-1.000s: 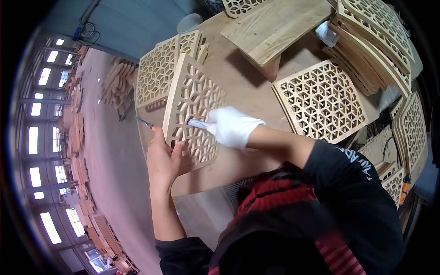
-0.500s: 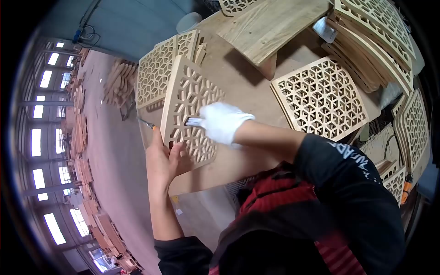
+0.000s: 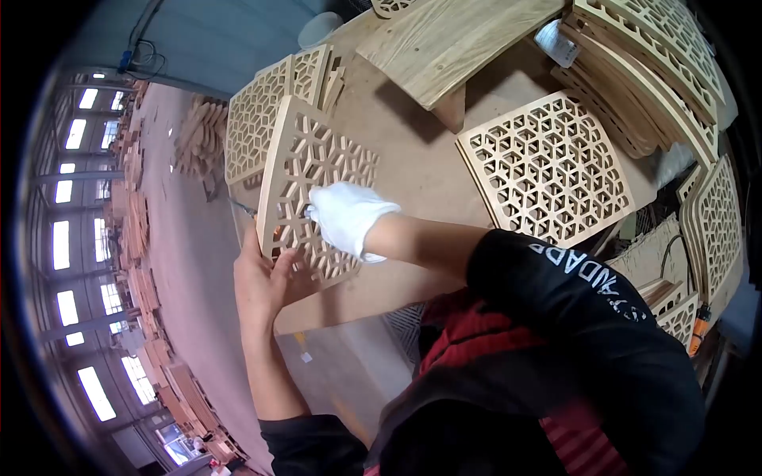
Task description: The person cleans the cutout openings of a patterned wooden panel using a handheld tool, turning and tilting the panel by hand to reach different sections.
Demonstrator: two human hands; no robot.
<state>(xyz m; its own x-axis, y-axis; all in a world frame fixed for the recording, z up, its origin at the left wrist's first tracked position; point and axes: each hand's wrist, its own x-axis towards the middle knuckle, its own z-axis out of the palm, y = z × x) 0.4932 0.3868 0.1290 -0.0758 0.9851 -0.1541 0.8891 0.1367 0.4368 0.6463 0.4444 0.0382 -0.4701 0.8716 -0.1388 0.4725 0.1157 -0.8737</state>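
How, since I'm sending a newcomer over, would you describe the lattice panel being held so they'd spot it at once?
Find the brown worktable, then the bare left hand at its left edge. That hand grips the pale lattice panel, tilted up. Unlike the other lattice panels, it has a white-gloved right hand against its face.

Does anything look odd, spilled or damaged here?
Only the mismatched hands stand out: the right hand wears a white fabric glove, while the bare left hand grips the tilted, pale wooden lattice panel. No spill or damage shows.

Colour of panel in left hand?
The panel is pale tan, like light wood; best seen in the head view.
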